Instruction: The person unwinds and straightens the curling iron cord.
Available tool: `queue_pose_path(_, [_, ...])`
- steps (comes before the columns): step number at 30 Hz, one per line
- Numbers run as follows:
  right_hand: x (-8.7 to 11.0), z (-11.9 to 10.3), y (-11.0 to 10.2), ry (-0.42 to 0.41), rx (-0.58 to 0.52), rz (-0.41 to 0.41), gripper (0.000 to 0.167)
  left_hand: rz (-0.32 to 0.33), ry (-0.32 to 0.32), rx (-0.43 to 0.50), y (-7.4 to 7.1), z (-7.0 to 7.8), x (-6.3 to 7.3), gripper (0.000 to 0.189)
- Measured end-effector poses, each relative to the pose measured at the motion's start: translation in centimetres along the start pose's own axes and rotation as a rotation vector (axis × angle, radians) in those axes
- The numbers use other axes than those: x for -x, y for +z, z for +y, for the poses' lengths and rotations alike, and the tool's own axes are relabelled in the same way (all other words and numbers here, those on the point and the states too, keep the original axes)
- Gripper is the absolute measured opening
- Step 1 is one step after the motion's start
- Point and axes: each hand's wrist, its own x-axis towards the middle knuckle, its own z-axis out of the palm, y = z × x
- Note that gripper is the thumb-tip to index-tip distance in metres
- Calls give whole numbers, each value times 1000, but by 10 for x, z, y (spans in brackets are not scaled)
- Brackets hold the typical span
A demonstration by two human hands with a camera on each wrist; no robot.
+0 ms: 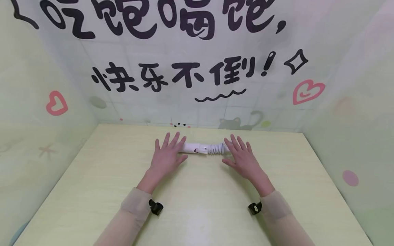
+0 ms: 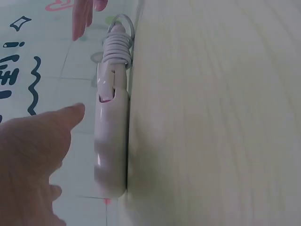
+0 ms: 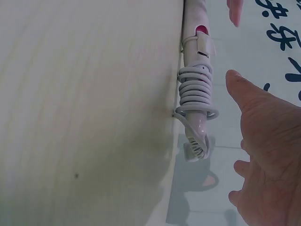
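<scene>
A slim white hair iron (image 1: 192, 148) lies crosswise on the table near its back edge. Its grey-white cord (image 1: 216, 149) is coiled around the right-hand part, and the left wrist view shows the thick smooth barrel (image 2: 110, 146) with a lever-like piece at its inner end. My left hand (image 1: 167, 155) is spread over the left end, fingers straight and thumb apart. Over the cord end, my right hand (image 1: 243, 155) is spread the same way. Both wrist views show a gap between thumb and iron, and neither hand grips it. Each hand partly hides one end in the head view.
The pale wooden table (image 1: 197, 205) is bounded by a printed back wall (image 1: 172, 102) with large black lettering, and by a left side wall (image 1: 37, 136) and a right side wall (image 1: 347, 136). Each sleeve cuff bears a small black device (image 1: 156, 207).
</scene>
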Motion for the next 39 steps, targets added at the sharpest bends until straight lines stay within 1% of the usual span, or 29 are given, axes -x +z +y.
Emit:
queue_pose_path(5, [-6,3,7,-1,-18,-11,83,-27,108,84,5,-8,-11,72])
queue_pose_path(9, [-11,7,13,4,-23,-26,84,-41,142,83,11,-13,-18,72])
queue_pose_path(12, [-16,8,17,11,-52,-40,85,-46,148,73,16,-17,-23,72])
queue_pose_path(16, [-22,7,20,16,-88,-69,87,-27,155,69,21,-21,-27,73])
queue_pose_path(19, [-26,7,21,19,-77,-81,87,-25,162,82,23,-22,-30,72])
queue_pose_path(23, [-28,11,23,27,-71,-83,88,-47,178,124,27,-22,-34,69])
queue_pose_path(28, [-27,15,25,25,-102,-89,88,-69,195,149,31,-21,-37,67])
queue_pose_path(34, [-26,19,27,22,-122,-104,83,-113,169,160,35,-19,-40,66])
queue_pose_path(37, [-26,20,27,19,-114,-103,80,-112,156,171,36,-16,-42,64])
queue_pose_path(39, [-26,21,26,9,-102,-88,78,-104,156,170,36,-15,-43,63])
